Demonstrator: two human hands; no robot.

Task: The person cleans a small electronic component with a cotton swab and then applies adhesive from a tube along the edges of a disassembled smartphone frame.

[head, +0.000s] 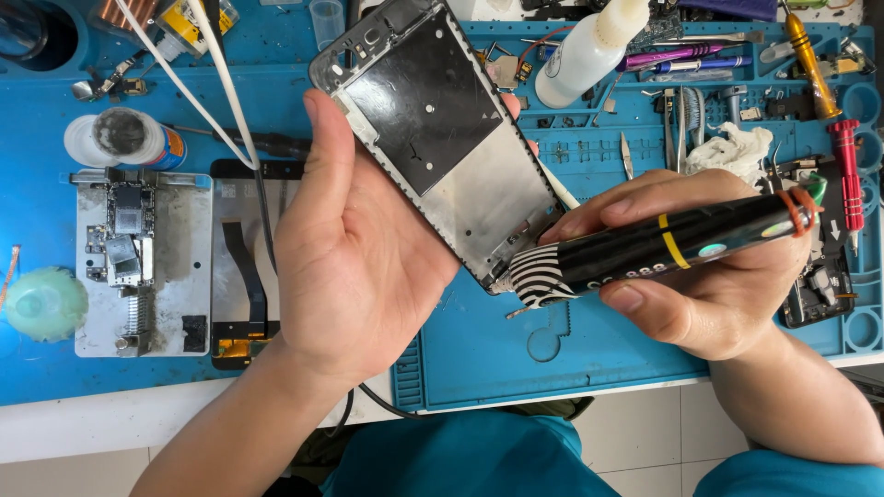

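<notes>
i see my left hand (354, 267) palm up and mostly open, the thumb running along the left long edge of a stripped phone frame (437, 138) and the fingers behind it, so the frame is propped tilted, its far corner up toward the top of the view and its near corner low, just over the blue work mat (552, 354). the frame's inner face shows a dark square patch above a duller metal area.

my right hand (709, 276) is curled fully around a black pen-shaped power tool (663, 247) with a yellow band and a striped black-and-white collar; its tip meets the frame's near right corner. thumb underneath, fingers over the top.

open room: the near middle of the mat, below the frame and tool, is bare, right down to the mat's near edge at the white table rim. to the left, a metal fixture holding a circuit board (129, 262) and a flat phone panel with a flex cable (247, 267) sit close by my left wrist. far right is crowded: a white squeeze bottle (589, 46), a wad of white tissue (732, 147), a yellow-handled screwdriver (810, 64) and a red-handled screwdriver (847, 175) near the mat's right edge. two white cables (212, 87) cross the far left toward the frame.
</notes>
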